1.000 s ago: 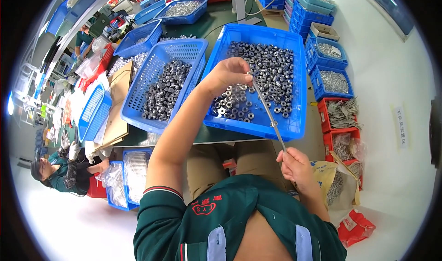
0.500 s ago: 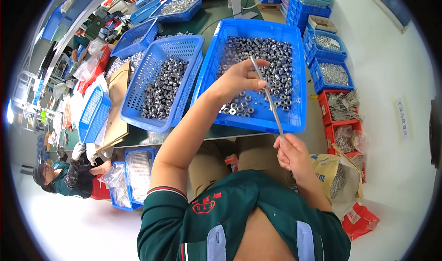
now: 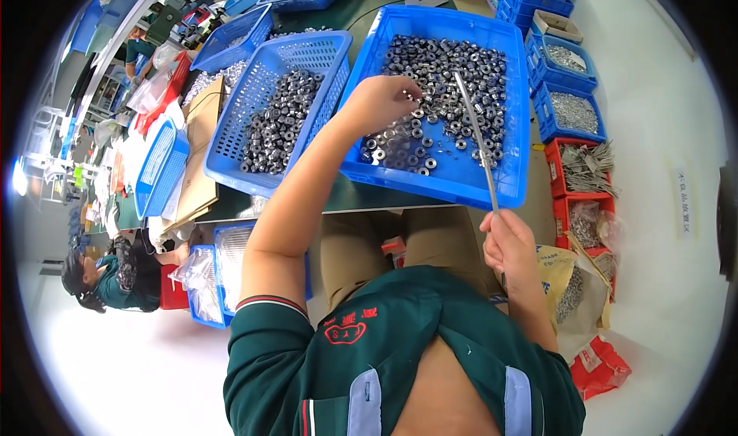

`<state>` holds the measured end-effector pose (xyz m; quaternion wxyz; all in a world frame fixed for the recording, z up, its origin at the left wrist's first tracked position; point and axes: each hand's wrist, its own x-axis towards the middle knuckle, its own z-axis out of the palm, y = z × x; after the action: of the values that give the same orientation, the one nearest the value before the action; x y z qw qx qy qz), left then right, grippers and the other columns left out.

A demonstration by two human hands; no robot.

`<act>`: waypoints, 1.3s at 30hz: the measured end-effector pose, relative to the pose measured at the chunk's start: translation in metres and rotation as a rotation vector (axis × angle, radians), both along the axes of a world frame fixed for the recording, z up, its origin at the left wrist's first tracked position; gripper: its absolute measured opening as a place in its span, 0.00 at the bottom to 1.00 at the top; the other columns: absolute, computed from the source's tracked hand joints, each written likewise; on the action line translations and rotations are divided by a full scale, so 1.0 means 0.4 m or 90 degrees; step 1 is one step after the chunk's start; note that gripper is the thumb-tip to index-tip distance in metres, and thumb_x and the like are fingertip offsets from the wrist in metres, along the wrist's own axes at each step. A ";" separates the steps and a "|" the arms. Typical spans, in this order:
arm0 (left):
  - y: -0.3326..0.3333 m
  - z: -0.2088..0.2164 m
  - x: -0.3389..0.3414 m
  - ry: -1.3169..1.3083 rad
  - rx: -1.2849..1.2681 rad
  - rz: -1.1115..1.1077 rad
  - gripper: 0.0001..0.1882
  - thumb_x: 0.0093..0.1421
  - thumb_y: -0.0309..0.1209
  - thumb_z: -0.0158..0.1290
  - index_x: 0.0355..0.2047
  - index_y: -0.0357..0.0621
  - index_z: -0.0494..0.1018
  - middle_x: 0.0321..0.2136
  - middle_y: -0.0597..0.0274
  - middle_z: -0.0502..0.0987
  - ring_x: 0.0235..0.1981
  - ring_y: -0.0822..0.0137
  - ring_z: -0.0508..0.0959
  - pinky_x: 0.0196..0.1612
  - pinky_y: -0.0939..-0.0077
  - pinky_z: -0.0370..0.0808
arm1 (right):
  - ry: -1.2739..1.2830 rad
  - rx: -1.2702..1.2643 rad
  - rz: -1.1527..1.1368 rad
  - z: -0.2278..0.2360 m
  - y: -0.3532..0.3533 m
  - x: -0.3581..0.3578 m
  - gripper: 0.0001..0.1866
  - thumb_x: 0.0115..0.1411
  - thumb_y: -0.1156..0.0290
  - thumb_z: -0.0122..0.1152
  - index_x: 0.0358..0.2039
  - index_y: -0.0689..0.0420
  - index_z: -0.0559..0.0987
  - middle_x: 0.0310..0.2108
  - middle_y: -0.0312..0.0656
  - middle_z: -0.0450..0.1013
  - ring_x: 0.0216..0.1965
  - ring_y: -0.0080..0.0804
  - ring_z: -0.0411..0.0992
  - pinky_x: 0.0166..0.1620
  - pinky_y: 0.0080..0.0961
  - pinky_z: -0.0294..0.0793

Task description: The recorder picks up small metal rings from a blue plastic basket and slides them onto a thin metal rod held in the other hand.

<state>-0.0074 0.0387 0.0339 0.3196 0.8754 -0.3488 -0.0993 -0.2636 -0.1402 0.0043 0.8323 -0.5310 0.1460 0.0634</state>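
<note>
My right hand (image 3: 509, 247) is closed around the lower end of a thin metal rod (image 3: 475, 124), which slants up over a blue bin. A small lump sits on the rod partway along; I cannot make out what it is. My left hand (image 3: 382, 101) hovers above the left part of the bin, apart from the rod. Its fingers are curled in, and whatever they may hold is hidden. The blue plastic bin (image 3: 513, 167) holds a heap of small metal ring-shaped pieces (image 3: 453, 59), thickest toward the far side, with looser ones near the front left.
Left of the bin stands a perforated blue basket (image 3: 219, 148) of similar pieces. Cardboard sheets (image 3: 201, 148) and a smaller blue basket (image 3: 163, 171) lie farther left. Stacked blue crates (image 3: 569, 109) and red bins (image 3: 565, 178) line the right. A co-worker (image 3: 115, 282) sits at far left.
My left hand has come off the rod and moved left over the bin, fingers curling. The right hand keeps hold of the rod. The whole view has shifted slightly.
</note>
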 end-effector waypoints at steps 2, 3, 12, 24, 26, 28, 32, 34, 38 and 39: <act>0.008 -0.018 0.004 -0.047 0.007 0.011 0.11 0.51 0.30 0.56 0.36 0.43 0.76 0.23 0.61 0.77 0.26 0.70 0.76 0.31 0.75 0.72 | 0.018 -0.010 -0.015 -0.006 -0.003 -0.007 0.11 0.65 0.66 0.44 0.31 0.60 0.68 0.11 0.28 0.55 0.10 0.11 0.48 0.14 0.11 0.48; 0.010 -0.024 0.005 -0.072 0.056 -0.005 0.11 0.51 0.31 0.56 0.35 0.44 0.76 0.24 0.59 0.77 0.27 0.66 0.77 0.32 0.73 0.72 | 0.019 -0.008 -0.014 -0.009 -0.005 -0.010 0.11 0.65 0.66 0.44 0.31 0.60 0.68 0.11 0.28 0.55 0.10 0.11 0.48 0.14 0.11 0.48; -0.068 -0.101 0.013 -0.173 0.320 -0.166 0.11 0.49 0.29 0.54 0.34 0.49 0.77 0.33 0.59 0.76 0.40 0.57 0.75 0.40 0.64 0.73 | 0.010 -0.003 -0.002 -0.013 -0.010 -0.007 0.11 0.65 0.65 0.44 0.31 0.60 0.68 0.12 0.28 0.55 0.11 0.11 0.49 0.15 0.10 0.48; -0.076 -0.132 -0.004 -0.313 0.338 -0.211 0.12 0.44 0.26 0.53 0.33 0.46 0.75 0.35 0.58 0.74 0.43 0.57 0.73 0.42 0.65 0.73 | -0.003 0.014 0.010 -0.025 -0.014 -0.007 0.11 0.65 0.66 0.44 0.31 0.60 0.68 0.12 0.28 0.55 0.11 0.11 0.49 0.15 0.11 0.47; -0.073 -0.134 -0.003 -0.331 0.332 -0.218 0.12 0.44 0.26 0.54 0.32 0.47 0.75 0.35 0.58 0.75 0.42 0.57 0.74 0.40 0.65 0.75 | 0.001 -0.008 0.012 -0.025 -0.012 -0.008 0.13 0.64 0.64 0.45 0.30 0.61 0.67 0.12 0.29 0.54 0.11 0.12 0.49 0.14 0.11 0.49; -0.069 -0.133 -0.005 -0.370 0.341 -0.257 0.12 0.44 0.26 0.55 0.33 0.44 0.75 0.35 0.58 0.75 0.42 0.57 0.74 0.41 0.64 0.74 | -0.001 -0.007 0.014 -0.027 -0.014 -0.007 0.13 0.64 0.64 0.45 0.30 0.60 0.68 0.12 0.29 0.54 0.11 0.12 0.49 0.14 0.11 0.49; -0.067 -0.128 -0.004 -0.380 0.326 -0.289 0.12 0.44 0.26 0.54 0.32 0.42 0.74 0.35 0.56 0.75 0.41 0.56 0.74 0.41 0.64 0.74 | 0.005 0.001 0.018 -0.033 -0.015 -0.008 0.12 0.64 0.64 0.45 0.30 0.60 0.68 0.12 0.29 0.54 0.11 0.12 0.49 0.14 0.12 0.49; -0.069 -0.126 0.005 -0.322 0.322 -0.276 0.11 0.47 0.26 0.53 0.34 0.44 0.74 0.34 0.55 0.74 0.40 0.54 0.74 0.42 0.63 0.73 | 0.004 0.003 0.019 -0.033 -0.016 -0.007 0.12 0.64 0.63 0.45 0.30 0.60 0.68 0.12 0.29 0.54 0.11 0.12 0.49 0.14 0.12 0.49; -0.066 -0.114 0.008 -0.156 0.078 -0.160 0.10 0.56 0.32 0.48 0.37 0.46 0.74 0.29 0.54 0.75 0.37 0.51 0.75 0.42 0.63 0.71 | -0.001 0.020 0.021 -0.033 -0.019 -0.009 0.10 0.65 0.67 0.45 0.31 0.60 0.68 0.12 0.28 0.56 0.11 0.11 0.49 0.14 0.11 0.48; -0.065 -0.105 0.015 -0.163 0.077 -0.161 0.10 0.56 0.32 0.48 0.37 0.46 0.74 0.29 0.54 0.75 0.37 0.51 0.75 0.42 0.63 0.71 | -0.008 0.018 0.020 -0.033 -0.019 -0.009 0.10 0.65 0.67 0.45 0.31 0.60 0.68 0.12 0.28 0.56 0.11 0.11 0.49 0.14 0.11 0.48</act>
<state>-0.0014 0.0127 -0.0081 0.2043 0.8478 -0.4872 -0.0470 -0.2671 -0.1479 -0.0087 0.8396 -0.5216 0.1314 0.0753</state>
